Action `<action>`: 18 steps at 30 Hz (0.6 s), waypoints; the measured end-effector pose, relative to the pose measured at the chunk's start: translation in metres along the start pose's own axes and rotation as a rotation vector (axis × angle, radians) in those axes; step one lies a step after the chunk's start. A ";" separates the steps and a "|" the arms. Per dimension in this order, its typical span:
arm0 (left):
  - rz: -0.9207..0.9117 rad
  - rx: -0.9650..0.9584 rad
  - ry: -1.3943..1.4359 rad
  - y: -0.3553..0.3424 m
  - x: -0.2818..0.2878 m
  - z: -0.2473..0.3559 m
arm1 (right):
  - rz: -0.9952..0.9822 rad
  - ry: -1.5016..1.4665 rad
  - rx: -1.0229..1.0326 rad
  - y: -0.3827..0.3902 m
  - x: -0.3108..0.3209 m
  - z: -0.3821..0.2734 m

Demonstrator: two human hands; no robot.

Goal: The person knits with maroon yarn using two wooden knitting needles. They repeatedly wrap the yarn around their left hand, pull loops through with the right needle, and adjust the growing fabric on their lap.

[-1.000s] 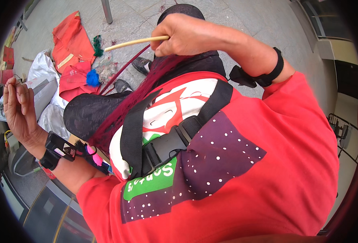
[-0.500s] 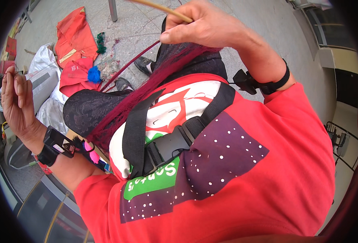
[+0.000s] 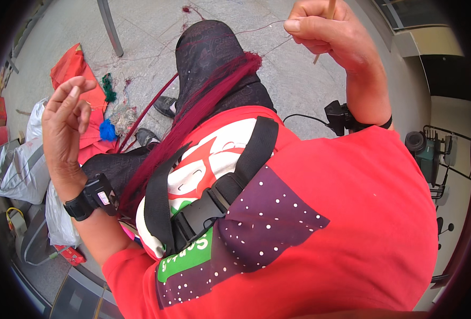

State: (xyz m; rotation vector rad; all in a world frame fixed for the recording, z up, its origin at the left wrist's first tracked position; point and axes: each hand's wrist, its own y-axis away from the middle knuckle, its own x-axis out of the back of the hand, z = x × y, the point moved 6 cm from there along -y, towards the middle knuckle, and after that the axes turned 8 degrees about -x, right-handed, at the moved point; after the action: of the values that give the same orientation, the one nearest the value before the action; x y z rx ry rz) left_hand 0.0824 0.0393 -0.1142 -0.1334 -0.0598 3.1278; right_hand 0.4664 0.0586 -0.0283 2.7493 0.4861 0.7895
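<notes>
My right hand [image 3: 328,34] is raised at the top right, closed around a thin tan stick [image 3: 324,26] that pokes out above and below the fist. A thin dark red thread [image 3: 257,29] runs from its fingers left toward my knee. A thick hank of maroon yarn [image 3: 193,119] lies along my dark patterned trouser leg [image 3: 209,53] and down my lap. My left hand [image 3: 65,125] is lifted at the left, palm inward, fingers loosely bent and apart, holding nothing that I can see. Both wrists wear black bands with small devices.
On the concrete floor to the left lie an orange-red cloth [image 3: 73,66], green yarn [image 3: 106,85], a blue ball of yarn [image 3: 108,129] and tangled threads. White plastic bags [image 3: 20,165] sit at the far left. A metal pole [image 3: 109,26] stands at the top. A black chair [image 3: 438,154] is at right.
My right hand rose and swung right, turning the stick from flat to nearly upright. My left hand's flat, straight fingers curled and spread. The view tilted, showing more of my leg.
</notes>
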 end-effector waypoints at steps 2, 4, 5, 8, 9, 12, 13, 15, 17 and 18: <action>-0.112 0.102 -0.070 0.001 -0.025 -0.015 | -0.011 -0.037 0.029 0.015 0.006 0.002; -0.232 0.206 -0.183 0.001 -0.047 -0.035 | -0.084 -0.082 0.049 0.023 0.010 0.006; -0.302 0.256 -0.241 0.003 -0.058 -0.046 | -0.072 -0.081 0.023 0.027 0.014 0.011; -0.496 0.370 -0.351 0.011 -0.087 -0.078 | -0.017 -0.045 -0.072 0.039 0.025 0.032; -0.551 0.385 -0.362 0.016 -0.095 -0.086 | 0.014 -0.010 -0.110 0.046 0.031 0.040; -0.701 0.405 -0.451 0.023 -0.109 -0.101 | 0.041 0.156 -0.220 0.055 0.044 0.074; -0.716 0.416 -0.458 0.023 -0.112 -0.104 | 0.036 0.217 -0.237 0.056 0.048 0.086; -0.736 0.451 -0.470 0.026 -0.114 -0.109 | 0.093 0.263 -0.413 0.060 0.059 0.121; -0.732 0.470 -0.464 0.025 -0.115 -0.111 | 0.185 0.354 -0.563 0.064 0.072 0.155; -0.739 0.483 -0.470 0.026 -0.116 -0.112 | 0.158 0.330 -0.589 0.065 0.072 0.170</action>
State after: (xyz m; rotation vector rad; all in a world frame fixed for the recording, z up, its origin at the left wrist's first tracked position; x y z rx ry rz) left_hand 0.2071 0.0162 -0.2164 0.5031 0.5107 2.2870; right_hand 0.6330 0.0036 -0.1144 2.1371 0.0648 1.2081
